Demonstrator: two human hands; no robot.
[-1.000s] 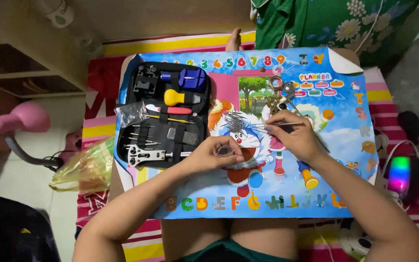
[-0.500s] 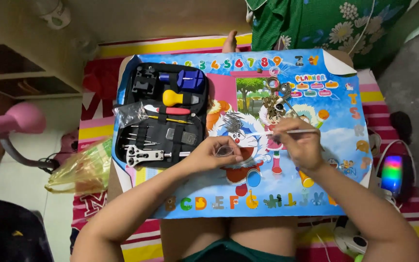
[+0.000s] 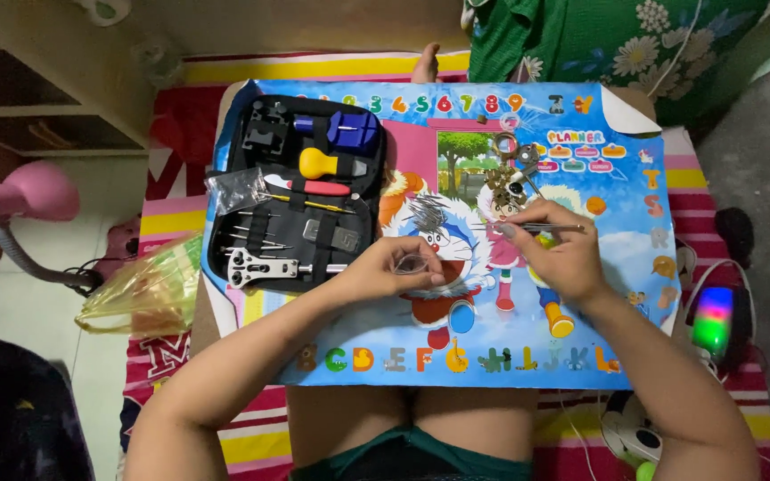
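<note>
I am looking down past bare knees at a low worktop covered by a bright cartoon mat. My left hand is curling over something small and pale on the mat, its fingers pinched narrow around it; I cannot tell exactly what the piece is. My right hand is gripping slim metal tweezers, which are lying roughly level. Beyond the hands, a heap of tiny metal watch parts is sitting just past the right hand, with a scatter of thin pins nearer the middle. Further left, an open black tool case is holding drivers and a yellow-handled tool. I judge this a fine sorting or fitting step; the next move would call for a steady, delicate tweezer pick.
</note>
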